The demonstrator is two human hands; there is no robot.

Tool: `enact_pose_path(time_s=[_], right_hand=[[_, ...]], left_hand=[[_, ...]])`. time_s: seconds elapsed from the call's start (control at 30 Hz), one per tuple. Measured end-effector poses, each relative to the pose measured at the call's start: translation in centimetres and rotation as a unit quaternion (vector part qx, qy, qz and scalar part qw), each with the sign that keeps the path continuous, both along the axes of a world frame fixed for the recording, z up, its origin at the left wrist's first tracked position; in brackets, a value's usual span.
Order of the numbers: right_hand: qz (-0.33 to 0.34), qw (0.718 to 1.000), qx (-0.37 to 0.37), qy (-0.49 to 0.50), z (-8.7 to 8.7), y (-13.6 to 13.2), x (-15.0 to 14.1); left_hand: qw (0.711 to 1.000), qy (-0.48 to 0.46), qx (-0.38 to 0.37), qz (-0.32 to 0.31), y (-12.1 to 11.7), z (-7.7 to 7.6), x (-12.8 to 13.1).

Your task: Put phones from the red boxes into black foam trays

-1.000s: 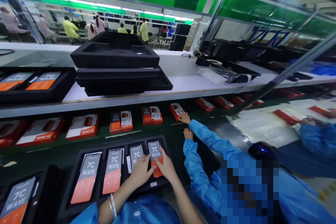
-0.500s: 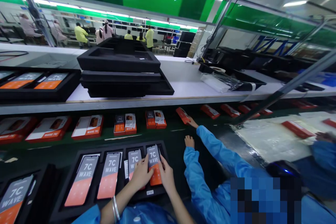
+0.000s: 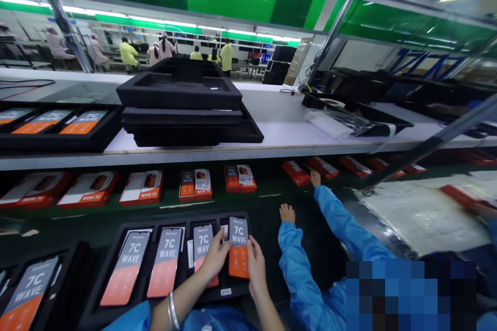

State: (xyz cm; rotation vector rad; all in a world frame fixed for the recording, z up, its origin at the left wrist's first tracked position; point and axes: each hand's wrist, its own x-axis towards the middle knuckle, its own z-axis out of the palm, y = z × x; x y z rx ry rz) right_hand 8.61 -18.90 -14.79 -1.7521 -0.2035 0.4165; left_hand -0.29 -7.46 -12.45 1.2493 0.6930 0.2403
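Rightward and a little more upright than a moment ago, the rightmost phone (image 3: 238,247) now stands in its slot with the right hand (image 3: 257,271) moved across with it. Fingers (image 3: 250,248) of that hand are closed on the phone's lower right edge. Fingers (image 3: 221,248) of the left hand (image 3: 213,258) lie on the top of the neighbouring phone (image 3: 203,242), though whether they grip it cannot be told. A silver bangle (image 3: 173,310) circles the left wrist.

Both phones sit in a black foam tray (image 3: 104,274), beside two more phones (image 3: 167,264) (image 3: 125,269) (all four printed "7C WAVE", grey above and orange below). A small tag (image 3: 225,292) lies on the tray's near edge, and another tray (image 3: 31,289) sits just to the left.

Just right of the hands, a co-worker in a blue sleeve (image 3: 298,264) reaches one hand (image 3: 315,178) towards a row of orange-red boxes (image 3: 195,184) on the dark belt (image 3: 264,207). Above, on the white desk (image 3: 279,124), rises a stack of black foam trays (image 3: 182,108). Further off, people in yellow and pink coats (image 3: 128,54) stand along the line.
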Motion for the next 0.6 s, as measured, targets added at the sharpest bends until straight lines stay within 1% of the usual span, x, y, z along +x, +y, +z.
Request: enact_pose_path(time_s=[0.07, 0.1, 0.17, 0.23, 0.33, 0.4, 0.5, 0.53, 0.6], right_hand=[[-0.001, 1.000, 0.008, 0.015, 0.4, 0.1, 0.0], [0.005, 1.000, 0.010, 0.018, 0.6, 0.1, 0.0], [0.031, 0.999, 0.009, 0.016, 0.9, 0.3, -0.2], [0.070, 0.998, 0.002, 0.005, 1.1, 0.3, -0.5], [0.137, 0.990, -0.017, -0.034, 1.5, 0.3, -0.7], [0.191, 0.977, -0.052, -0.086, 2.0, 0.3, -0.4], [0.259, 0.939, -0.119, -0.192, 2.7, 0.5, 1.2], [0.274, 0.924, -0.137, -0.228, 2.8, 0.7, 1.9], [0.297, 0.895, -0.162, -0.289, 2.5, 1.4, 3.2]], left_hand=[[0.995, -0.013, -0.099, -0.015, 0.1, 0.4, -0.2], [0.992, -0.016, -0.125, -0.027, 0.2, 0.6, -0.3], [0.990, -0.027, -0.135, -0.033, 0.2, 0.7, -0.6], [0.989, -0.035, -0.140, -0.022, 0.2, 0.6, -1.0], [0.989, -0.040, -0.141, 0.007, 0.6, 0.4, -1.7], [0.989, -0.044, -0.133, 0.036, 1.3, 0.5, -2.5], [0.989, -0.047, -0.112, 0.084, 3.7, 0.9, -4.9], [0.988, -0.050, -0.108, 0.095, 5.0, 1.1, -6.0], [0.986, -0.046, -0.092, 0.128, 8.4, 1.4, -8.5]])
